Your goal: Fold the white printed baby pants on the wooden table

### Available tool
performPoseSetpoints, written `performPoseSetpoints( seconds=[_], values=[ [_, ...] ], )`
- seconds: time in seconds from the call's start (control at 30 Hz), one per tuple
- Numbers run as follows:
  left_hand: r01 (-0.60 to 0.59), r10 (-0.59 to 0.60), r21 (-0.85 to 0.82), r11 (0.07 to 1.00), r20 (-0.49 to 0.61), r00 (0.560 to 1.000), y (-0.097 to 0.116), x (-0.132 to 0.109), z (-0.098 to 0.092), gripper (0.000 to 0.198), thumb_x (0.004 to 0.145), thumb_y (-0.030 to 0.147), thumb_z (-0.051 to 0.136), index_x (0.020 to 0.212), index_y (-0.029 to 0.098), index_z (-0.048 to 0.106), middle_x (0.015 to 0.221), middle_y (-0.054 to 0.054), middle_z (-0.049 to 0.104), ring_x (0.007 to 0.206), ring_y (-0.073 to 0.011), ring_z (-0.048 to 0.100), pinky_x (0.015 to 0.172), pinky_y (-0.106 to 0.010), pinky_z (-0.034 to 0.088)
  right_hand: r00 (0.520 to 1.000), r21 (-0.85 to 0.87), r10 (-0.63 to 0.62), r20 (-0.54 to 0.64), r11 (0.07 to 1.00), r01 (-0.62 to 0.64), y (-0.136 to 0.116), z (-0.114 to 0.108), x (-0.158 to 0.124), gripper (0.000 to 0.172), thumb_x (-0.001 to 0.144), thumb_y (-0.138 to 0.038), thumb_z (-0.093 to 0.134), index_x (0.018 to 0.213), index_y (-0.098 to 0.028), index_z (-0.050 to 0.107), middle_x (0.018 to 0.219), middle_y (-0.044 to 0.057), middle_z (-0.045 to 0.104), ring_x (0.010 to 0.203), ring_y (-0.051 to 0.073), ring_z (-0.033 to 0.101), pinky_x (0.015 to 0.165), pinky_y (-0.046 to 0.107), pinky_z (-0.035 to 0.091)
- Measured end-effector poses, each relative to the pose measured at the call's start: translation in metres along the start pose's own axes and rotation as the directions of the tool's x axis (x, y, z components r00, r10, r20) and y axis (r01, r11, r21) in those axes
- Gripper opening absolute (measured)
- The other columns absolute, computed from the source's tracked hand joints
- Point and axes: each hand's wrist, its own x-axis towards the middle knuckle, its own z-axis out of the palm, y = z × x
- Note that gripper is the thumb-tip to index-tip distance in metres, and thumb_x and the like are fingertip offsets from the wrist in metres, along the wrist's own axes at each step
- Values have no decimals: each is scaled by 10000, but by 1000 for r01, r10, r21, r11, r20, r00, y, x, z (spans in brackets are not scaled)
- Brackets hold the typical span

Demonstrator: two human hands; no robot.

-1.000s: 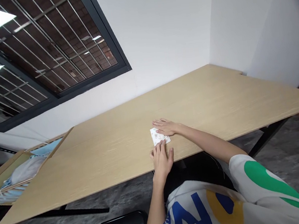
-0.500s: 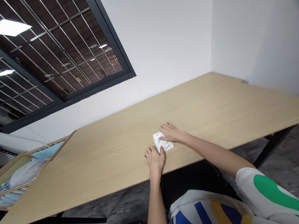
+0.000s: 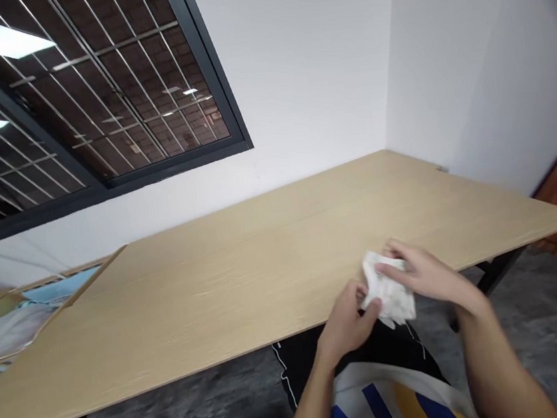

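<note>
A small folded white cloth (image 3: 390, 293) with a faint print is held up at the table's front edge, slightly blurred by motion. My left hand (image 3: 349, 315) pinches its lower left corner between thumb and fingers. On the upper right side, my right hand (image 3: 424, 271) grips it with the thumb across the front; the fingers behind are partly hidden. Part of the cloth hangs past the edge, above my lap. Its exact kind I cannot make out.
The light wooden table (image 3: 206, 284) stretches out in front of me to the white wall (image 3: 302, 65). At the left end sits a box (image 3: 83, 285) holding light blue and white items in plastic. A barred window (image 3: 108, 87) is above.
The cloth lay flat on the table under both hands. Now both hands have lifted it and brought it right and nearer to my body. The view has turned slightly.
</note>
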Motion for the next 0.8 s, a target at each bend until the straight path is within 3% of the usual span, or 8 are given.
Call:
performPoseSetpoints(
  seconds=[0.07,0.17,0.23,0.3,0.4,0.67,0.73,0.8],
  values=[
    [-101,109,-82,991,98,989,19,1,15,239,980,404,600,1110,205,578,1108,-73,692,984,-186,632,916,-335,516,985,109,114,-127,989,-101,11,-26,-51,373,913,-604,642,785,-291,484,725,17,556,657,230,570,594,352,467],
    [-259,295,-228,939,139,945,45,3,32,433,915,429,720,1265,204,600,1339,-115,664,1214,-227,631,1070,-377,498,876,217,331,-351,939,-267,19,-46,-104,413,839,-645,699,722,-316,479,663,31,485,565,248,505,494,395,410],
    [-329,393,-304,894,182,901,59,5,42,531,877,470,778,1326,232,625,1399,-89,659,1289,-230,623,1136,-371,471,802,269,410,-434,909,-318,19,-49,-119,411,812,-648,716,700,-327,485,643,45,476,543,255,486,470,410,386],
    [-367,449,-326,871,228,864,68,8,50,557,869,499,786,1351,257,649,1402,-61,675,1301,-228,634,1159,-359,465,779,312,442,-445,892,-328,18,-48,-121,410,802,-636,729,684,-324,489,638,46,481,541,249,480,469,404,388],
    [-391,454,-257,884,267,850,69,12,59,540,886,507,764,1352,249,674,1412,-60,678,1307,-237,641,1161,-359,480,793,375,454,-406,874,-309,22,-42,-110,406,785,-602,760,705,-295,507,661,14,493,556,212,488,477,349,414],
    [-348,372,-148,926,189,909,63,11,55,411,1051,369,485,1371,197,675,1386,-72,708,1289,-203,664,1153,-336,488,790,506,457,-409,834,-220,27,-20,-96,389,813,-573,781,850,-243,579,702,-20,581,565,150,551,472,233,472],
    [-325,346,-138,935,163,924,63,12,54,424,1068,360,428,1374,200,676,1350,-79,727,1243,-205,688,1120,-337,508,826,482,406,-391,855,-192,25,-18,-98,384,841,-574,763,1001,-251,629,818,16,676,679,193,657,557,253,555],
    [-290,309,-148,945,120,944,62,13,54,443,1080,374,392,1369,197,678,1309,-93,743,1175,-207,714,1069,-333,531,881,419,321,-346,894,-161,24,-16,-102,439,879,-555,737,1191,-263,635,1053,65,734,919,251,729,732,295,623]
  ],
)
